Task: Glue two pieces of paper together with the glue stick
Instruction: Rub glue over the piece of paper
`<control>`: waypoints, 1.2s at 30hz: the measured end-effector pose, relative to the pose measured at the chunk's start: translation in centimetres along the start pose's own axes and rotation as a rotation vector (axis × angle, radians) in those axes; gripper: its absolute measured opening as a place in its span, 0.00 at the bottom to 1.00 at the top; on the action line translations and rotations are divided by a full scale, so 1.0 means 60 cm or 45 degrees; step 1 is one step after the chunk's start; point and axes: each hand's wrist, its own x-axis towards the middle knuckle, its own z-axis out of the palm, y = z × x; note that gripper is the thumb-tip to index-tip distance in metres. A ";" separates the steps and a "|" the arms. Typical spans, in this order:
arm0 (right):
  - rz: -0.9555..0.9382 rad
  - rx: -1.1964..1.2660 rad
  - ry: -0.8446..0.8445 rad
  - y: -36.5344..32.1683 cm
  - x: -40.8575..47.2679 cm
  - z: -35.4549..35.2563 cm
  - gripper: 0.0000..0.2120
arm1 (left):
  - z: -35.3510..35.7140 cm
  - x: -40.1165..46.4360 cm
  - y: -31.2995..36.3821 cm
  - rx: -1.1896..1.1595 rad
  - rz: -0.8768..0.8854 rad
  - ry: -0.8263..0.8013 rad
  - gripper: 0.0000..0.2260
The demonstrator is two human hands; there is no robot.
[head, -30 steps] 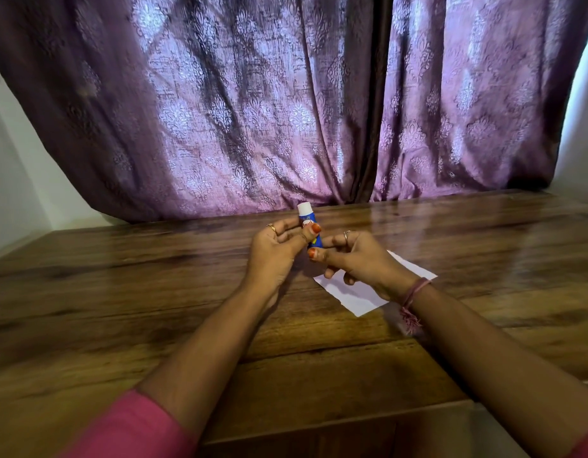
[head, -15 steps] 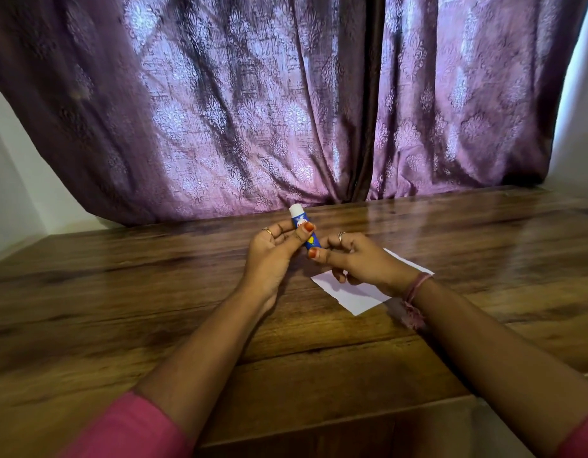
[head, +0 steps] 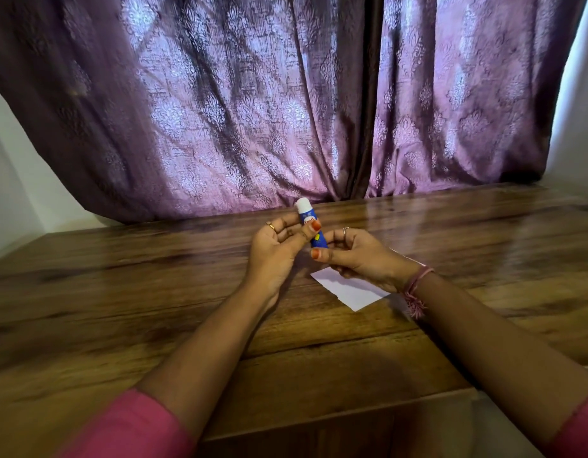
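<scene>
curtain: purple patterned fabric curtain (head: 286,104), hangs behind the grip, fills the far side; its hem meets the far edge of the table.
table: dark brown glossy wooden table (head: 120,309), plank grain, lies under both hands and runs out to either side of the grip.
sleeves: pink fabric sleeves (head: 130,424) at the near edge, well back from the grip, one on each arm.
paper: white rectangular sheet of paper (head: 349,290), flat on the table, below and just right of the grip, partly covered by the right hand and wrist. Cannot tell whether it is one sheet or two stacked.
left hand: left hand (head: 276,249) raised off the table, thumb pressed on the upper body of the stick, fingers curled behind it. Ring on one finger. Closed around the stick.
right hand: right hand (head: 362,256) raised off the table above the paper, thumb and fingers pinching the lower end of the stick. Ring on one finger.
wristband: pink thread wristband with a tassel (head: 416,289) on the right wrist, near side of the grip.
glue stick: blue tube glue stick with white cap (head: 311,223), held between both hands, tilted, white end up and away toward the curtain, lower end in the right-hand pinch. Off the table. Cap looks on.
</scene>
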 end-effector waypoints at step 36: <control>-0.019 -0.051 -0.087 -0.005 -0.007 0.000 0.09 | -0.001 -0.001 0.006 -0.085 -0.035 -0.051 0.06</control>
